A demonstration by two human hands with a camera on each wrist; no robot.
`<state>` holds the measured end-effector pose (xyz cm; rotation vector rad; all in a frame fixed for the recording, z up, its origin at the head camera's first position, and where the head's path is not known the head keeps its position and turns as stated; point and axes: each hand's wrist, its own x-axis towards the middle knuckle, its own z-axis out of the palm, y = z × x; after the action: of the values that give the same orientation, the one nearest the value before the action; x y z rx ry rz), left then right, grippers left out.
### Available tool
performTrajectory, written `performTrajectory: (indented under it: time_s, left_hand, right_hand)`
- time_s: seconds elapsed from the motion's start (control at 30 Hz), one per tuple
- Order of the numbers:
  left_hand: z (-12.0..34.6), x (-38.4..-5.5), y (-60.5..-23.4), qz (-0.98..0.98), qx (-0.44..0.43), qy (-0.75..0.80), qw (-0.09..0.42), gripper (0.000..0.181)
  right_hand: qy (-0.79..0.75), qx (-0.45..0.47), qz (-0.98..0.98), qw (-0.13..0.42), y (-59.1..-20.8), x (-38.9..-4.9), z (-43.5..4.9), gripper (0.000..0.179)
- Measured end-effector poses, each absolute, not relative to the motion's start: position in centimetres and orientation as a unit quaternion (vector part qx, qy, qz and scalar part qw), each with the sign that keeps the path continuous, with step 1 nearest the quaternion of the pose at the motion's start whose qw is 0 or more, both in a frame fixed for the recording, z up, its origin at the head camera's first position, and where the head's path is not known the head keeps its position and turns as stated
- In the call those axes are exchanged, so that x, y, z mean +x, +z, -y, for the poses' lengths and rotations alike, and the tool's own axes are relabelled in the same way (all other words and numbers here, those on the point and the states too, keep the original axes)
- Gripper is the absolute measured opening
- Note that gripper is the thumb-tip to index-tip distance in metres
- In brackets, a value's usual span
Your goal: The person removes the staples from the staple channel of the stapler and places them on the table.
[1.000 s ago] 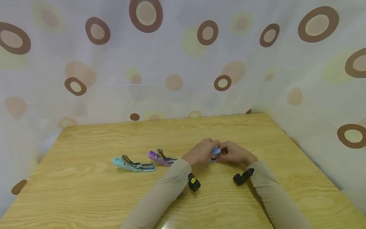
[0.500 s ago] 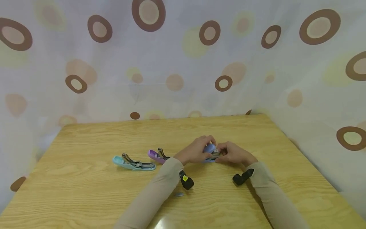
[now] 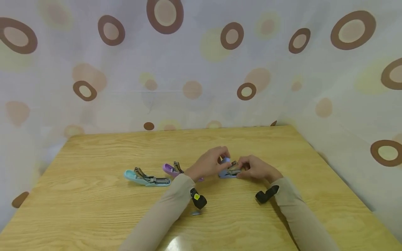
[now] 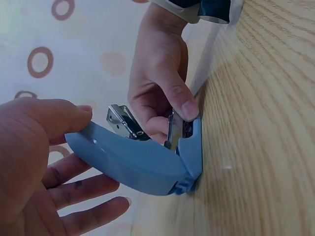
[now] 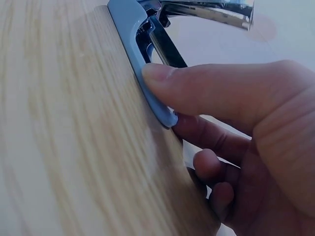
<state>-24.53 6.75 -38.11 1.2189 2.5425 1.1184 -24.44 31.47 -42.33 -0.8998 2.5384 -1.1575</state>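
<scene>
A blue stapler (image 3: 228, 175) rests on the table between my hands, its cover (image 4: 128, 160) swung up and back from the base. My left hand (image 3: 208, 162) holds the raised end of that cover, thumb on one side and the other fingers spread behind. With thumb and fingers, my right hand (image 3: 258, 168) pinches the front end of the base (image 5: 129, 27). Between cover and base the metal magazine arm (image 4: 123, 122) stands tilted up. Part of the base's metal channel is hidden by the right thumb (image 4: 189, 109).
Left of my hands lie an opened purple stapler (image 3: 169, 169), partly behind the left forearm, and an opened turquoise stapler (image 3: 135, 177). A small strip of staples (image 3: 196, 213) is nearer me on the wooden table (image 3: 94, 209). Patterned curtain (image 3: 194, 62) borders the table's back.
My left hand has moved left, swinging the blue cover back from over the base, so the metal arm shows. The right hand has stayed at the base. The staple strip has come into fuller view.
</scene>
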Motion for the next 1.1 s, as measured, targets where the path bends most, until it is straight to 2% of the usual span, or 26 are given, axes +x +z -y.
performTrajectory:
  time_s: [0.17,0.33,0.63,0.97,1.1]
  left_hand:
    - [-5.9,-24.5,-38.2,-0.832,0.405,0.376,0.046,0.009]
    - [-5.2,-24.6,-38.2,-0.822,0.413,0.389,0.05,0.015]
    - [-4.1,-24.6,-38.3,-0.815,0.409,0.408,0.043,0.019]
    - [-3.0,-24.1,-38.8,-0.828,0.404,0.389,0.019,0.025]
    - [-2.5,-23.9,-38.7,-0.833,0.394,0.388,0.025,0.024]
  right_hand:
    - [-0.397,-0.3,-0.861,0.102,-42.4,-24.3,-31.3,0.009]
    - [-0.408,-0.329,-0.847,0.09,-42.7,-24.4,-31.3,0.008]
    - [-0.387,-0.269,-0.875,0.114,-42.4,-24.2,-31.2,0.012]
    - [-0.381,-0.271,-0.876,0.116,-42.3,-24.2,-31.3,0.011]
    - [-0.386,-0.273,-0.874,0.117,-42.5,-24.3,-31.3,0.011]
